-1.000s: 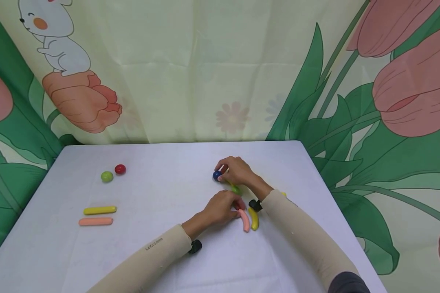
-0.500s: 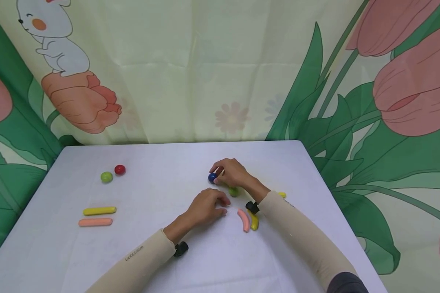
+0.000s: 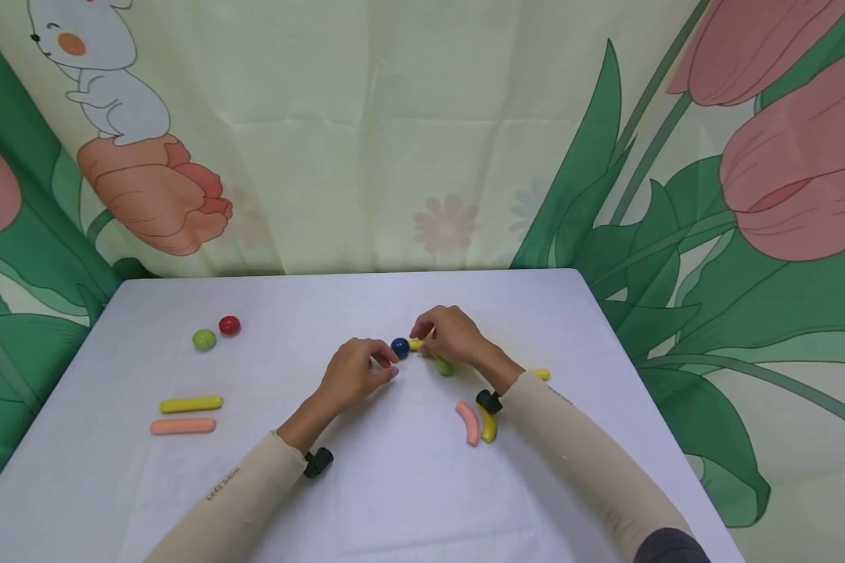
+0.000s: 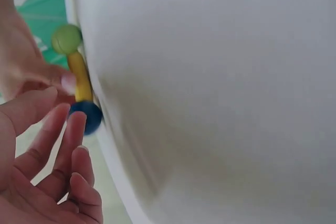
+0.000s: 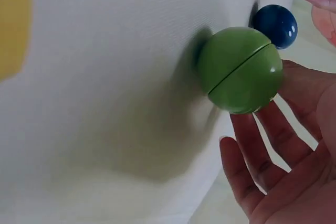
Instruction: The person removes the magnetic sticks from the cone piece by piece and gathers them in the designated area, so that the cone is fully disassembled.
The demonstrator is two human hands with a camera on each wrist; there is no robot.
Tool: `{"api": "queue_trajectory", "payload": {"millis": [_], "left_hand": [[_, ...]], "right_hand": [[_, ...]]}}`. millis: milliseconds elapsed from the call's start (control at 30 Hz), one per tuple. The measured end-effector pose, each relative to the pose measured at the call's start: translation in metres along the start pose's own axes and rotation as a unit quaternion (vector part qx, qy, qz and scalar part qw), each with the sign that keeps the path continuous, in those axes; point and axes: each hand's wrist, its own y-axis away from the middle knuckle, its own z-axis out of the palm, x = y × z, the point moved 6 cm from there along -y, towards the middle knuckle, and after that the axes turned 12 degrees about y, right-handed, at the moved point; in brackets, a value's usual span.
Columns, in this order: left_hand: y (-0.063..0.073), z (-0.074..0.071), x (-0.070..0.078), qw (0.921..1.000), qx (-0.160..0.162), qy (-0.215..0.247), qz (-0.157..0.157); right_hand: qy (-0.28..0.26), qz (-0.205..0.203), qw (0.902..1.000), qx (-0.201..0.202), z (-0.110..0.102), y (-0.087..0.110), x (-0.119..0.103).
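Right hand grip: the right hand (image 3: 451,336) pinches a short yellow rod (image 3: 417,344) between thumb and fingertips; the left wrist view shows a fingertip (image 4: 67,82) pressed against the rod's side.
Rod ends: a blue ball (image 3: 399,347) sits on one end and a green ball (image 3: 444,365) on the other, so the three form one dumbbell-like piece.
Long axis: in the head view the piece runs roughly parallel to the table's far edge, the blue end pointing toward the left edge and the green end toward the right edge and slightly nearer the person; whether it rests on the table or is held just above it is hard to tell.
Left hand: the left hand (image 3: 355,371) has its fingers loosely bent and apart, gripping nothing, the fingertips (image 4: 73,124) right at the blue ball, touching or nearly so.
Place: the piece lies near the middle of the white table (image 3: 366,500), a little toward the far edge.
Near the right wrist: a curved pink piece (image 3: 469,423) and a curved yellow piece (image 3: 489,426) lie side by side.
Left edge side: a loose green ball (image 3: 203,339) and a red ball (image 3: 229,325) lie just beside each other; nearer the person, a yellow stick (image 3: 191,404) and a pink stick (image 3: 182,426) lie parallel, both along the near edge's direction.
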Motion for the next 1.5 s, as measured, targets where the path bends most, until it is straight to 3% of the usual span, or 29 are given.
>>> {"api": "queue_trajectory", "payload": {"millis": [133, 600, 900, 1500], "left_hand": [[-0.002, -0.009, -0.007, 0.9998, 0.020, -0.008, -0.004], [-0.006, -0.018, -0.019, 0.9978, 0.049, -0.032, -0.032], [-0.002, -0.020, -0.021, 0.9971, 0.038, -0.053, -0.038], [-0.002, -0.016, -0.021, 0.9980, 0.010, -0.050, -0.037]], "right_hand": [[0.000, 0.016, 0.9998, -0.008, 0.003, -0.002, 0.005], [-0.018, -0.037, 0.9991, -0.007, 0.009, -0.012, -0.017], [-0.019, -0.091, 0.9956, -0.008, 0.014, -0.016, -0.034], [0.009, -0.070, 0.9972, -0.025, 0.012, -0.019, -0.034]]}}
